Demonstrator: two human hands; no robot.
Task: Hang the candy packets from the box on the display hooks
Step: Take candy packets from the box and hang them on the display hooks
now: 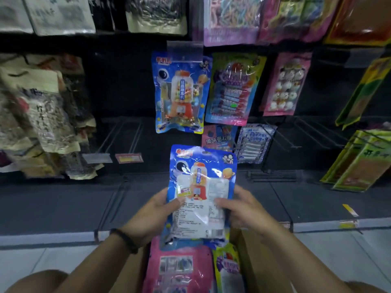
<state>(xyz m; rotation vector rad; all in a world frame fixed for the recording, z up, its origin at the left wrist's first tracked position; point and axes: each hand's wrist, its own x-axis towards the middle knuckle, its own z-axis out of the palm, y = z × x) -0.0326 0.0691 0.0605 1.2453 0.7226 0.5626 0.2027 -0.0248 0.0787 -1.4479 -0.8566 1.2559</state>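
Note:
I hold a blue candy packet (201, 178) with a gumball-machine picture upright in front of me. My left hand (160, 208) grips its left edge and my right hand (239, 206) grips its right edge, thumbs on the front. A matching blue packet (179, 92) hangs on a display hook above it. Below my hands, the cardboard box (247, 256) holds a pink packet (177, 269) and a yellow-purple packet (227, 267).
Bare wire hooks (120, 134) stick out left of the hanging blue packet, with price tags (129, 158) at their tips. Purple-yellow (234, 89) and pink (285, 85) packets hang to the right. Brown snack bags (40, 115) crowd the left, yellow-green packets (359, 159) the right.

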